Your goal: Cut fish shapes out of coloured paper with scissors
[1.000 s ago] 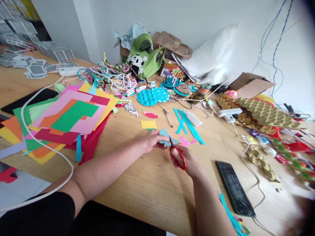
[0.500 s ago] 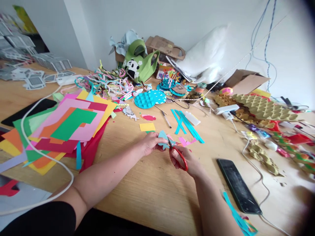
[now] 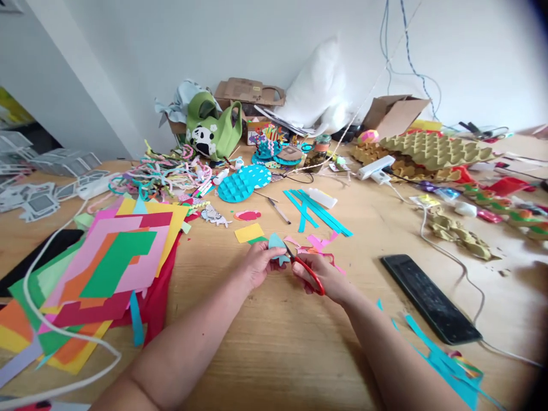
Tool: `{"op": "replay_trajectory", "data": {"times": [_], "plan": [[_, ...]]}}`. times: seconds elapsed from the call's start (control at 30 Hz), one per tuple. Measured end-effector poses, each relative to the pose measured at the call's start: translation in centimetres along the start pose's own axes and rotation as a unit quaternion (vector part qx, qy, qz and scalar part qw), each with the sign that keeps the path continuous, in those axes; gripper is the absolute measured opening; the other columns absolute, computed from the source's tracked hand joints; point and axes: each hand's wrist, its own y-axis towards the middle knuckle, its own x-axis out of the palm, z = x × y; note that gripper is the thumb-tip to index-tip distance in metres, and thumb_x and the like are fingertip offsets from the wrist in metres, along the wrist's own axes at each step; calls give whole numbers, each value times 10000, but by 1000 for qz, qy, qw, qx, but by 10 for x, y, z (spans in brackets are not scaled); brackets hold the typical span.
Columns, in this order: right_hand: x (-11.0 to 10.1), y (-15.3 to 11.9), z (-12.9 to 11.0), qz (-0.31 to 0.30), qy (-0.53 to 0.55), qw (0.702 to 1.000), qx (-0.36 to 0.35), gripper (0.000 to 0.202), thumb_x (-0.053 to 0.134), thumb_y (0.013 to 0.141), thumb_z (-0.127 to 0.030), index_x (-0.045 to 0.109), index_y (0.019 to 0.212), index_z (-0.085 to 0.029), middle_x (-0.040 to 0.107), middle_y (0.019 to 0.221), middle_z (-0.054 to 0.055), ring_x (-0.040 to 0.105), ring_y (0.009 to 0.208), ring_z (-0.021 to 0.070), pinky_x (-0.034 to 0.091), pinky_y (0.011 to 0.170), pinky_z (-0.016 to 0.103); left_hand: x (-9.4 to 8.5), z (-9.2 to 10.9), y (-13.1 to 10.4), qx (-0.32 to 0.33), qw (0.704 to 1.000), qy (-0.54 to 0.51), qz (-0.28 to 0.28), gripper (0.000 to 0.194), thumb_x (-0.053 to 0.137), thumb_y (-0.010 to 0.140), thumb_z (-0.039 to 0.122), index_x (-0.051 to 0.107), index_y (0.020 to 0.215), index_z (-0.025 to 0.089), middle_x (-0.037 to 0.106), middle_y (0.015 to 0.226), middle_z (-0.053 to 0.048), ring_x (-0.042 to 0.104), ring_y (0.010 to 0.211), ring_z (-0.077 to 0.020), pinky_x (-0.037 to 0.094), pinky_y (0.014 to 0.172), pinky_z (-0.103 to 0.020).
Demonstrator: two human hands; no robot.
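Note:
Between the thumb and fingers of my left hand (image 3: 258, 265) is a small light-blue paper piece (image 3: 276, 245). My right hand (image 3: 319, 277) is closed around the handles of red-handled scissors (image 3: 314, 275). The scissor blades point up and left, right beside the blue paper's edge; I cannot tell whether they touch it. Pink paper scraps (image 3: 321, 242) lie just behind my right hand. A yellow paper rectangle (image 3: 249, 232) rests on the table beyond my left hand, with a bit of green paper under it.
Stacked coloured paper (image 3: 124, 260) covers the left side, crossed by a white cable (image 3: 64, 337). Turquoise strips (image 3: 319, 211) and a pen (image 3: 279, 210) lie ahead. A black phone (image 3: 430, 298) is on the right. Behind stand a green panda bag (image 3: 220, 134) and egg cartons (image 3: 436, 154).
The view has turned to the right. The scissors have shifted off the blue paper to its right edge, and the paper has turned in my left fingers and looks smaller.

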Motion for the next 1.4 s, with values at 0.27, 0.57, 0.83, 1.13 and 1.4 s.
{"op": "replay_trajectory", "data": {"times": [0.27,0.57,0.83,1.13,1.4], "plan": [[3,-2,-9,12,0,1000,24,595,640,688,-778,441,651,-219,515,474,-38,487,389,109,325,373,214,1,2,-2,19,1000,18,14,313,845,544,338,646,654,123,619,603,-4,515,529,-90,392,505,-221],[-1,-2,-5,-26,29,999,19,590,671,678,-764,498,716,-202,554,543,-23,540,454,121,376,396,211,-2,5,-2,8,998,63,-1,298,829,566,344,661,658,116,635,600,-23,521,519,-102,408,519,-235],[-2,-2,-5,-30,29,999,11,587,670,692,-758,557,740,-184,555,538,-25,536,444,114,380,385,204,-4,4,-3,-9,996,91,-5,288,812,591,352,680,705,122,640,617,-23,524,521,-106,419,538,-242],[-2,-3,-3,-36,30,999,8,578,664,701,-756,518,712,-197,554,546,-25,539,453,115,386,395,206,-5,4,-2,-17,995,96,-4,289,808,582,353,677,690,118,642,616,-29,529,532,-109,422,537,-238],[-1,-2,-4,-23,31,999,4,576,658,700,-761,506,672,-206,552,527,-26,532,419,115,388,370,209,-3,8,-3,-15,996,82,-13,285,815,568,343,662,668,124,633,608,-23,516,525,-100,399,521,-232]]}}
